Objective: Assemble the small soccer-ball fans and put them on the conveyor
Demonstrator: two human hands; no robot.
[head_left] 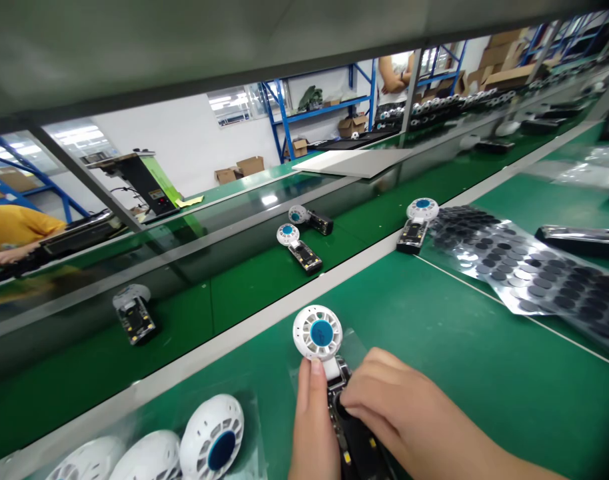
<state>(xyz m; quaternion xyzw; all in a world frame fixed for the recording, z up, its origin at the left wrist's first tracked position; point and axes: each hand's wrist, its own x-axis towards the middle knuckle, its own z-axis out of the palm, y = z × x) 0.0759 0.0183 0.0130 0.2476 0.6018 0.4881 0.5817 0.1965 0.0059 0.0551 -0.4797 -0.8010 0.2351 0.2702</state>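
A small hand-held fan point(318, 333) with a white round grille, a blue centre and an open black body lies on the green mat in front of me. My left hand point(312, 427) grips the fan's neck from the left, thumb up against the white head. My right hand point(409, 420) is closed over the black body, its fingertips pressing on something I cannot make out. Several white fan covers point(212, 437) with blue centres lie in a plastic bag at the bottom left.
A sheet of round dark pads point(524, 267) lies to the right, with a similar fan point(417, 223) at its left edge. Three more fans point(299, 245) point(310, 219) point(133, 313) ride the green conveyor. A person in yellow point(12, 230) works at far left; another stands behind the blue shelves point(394, 73).
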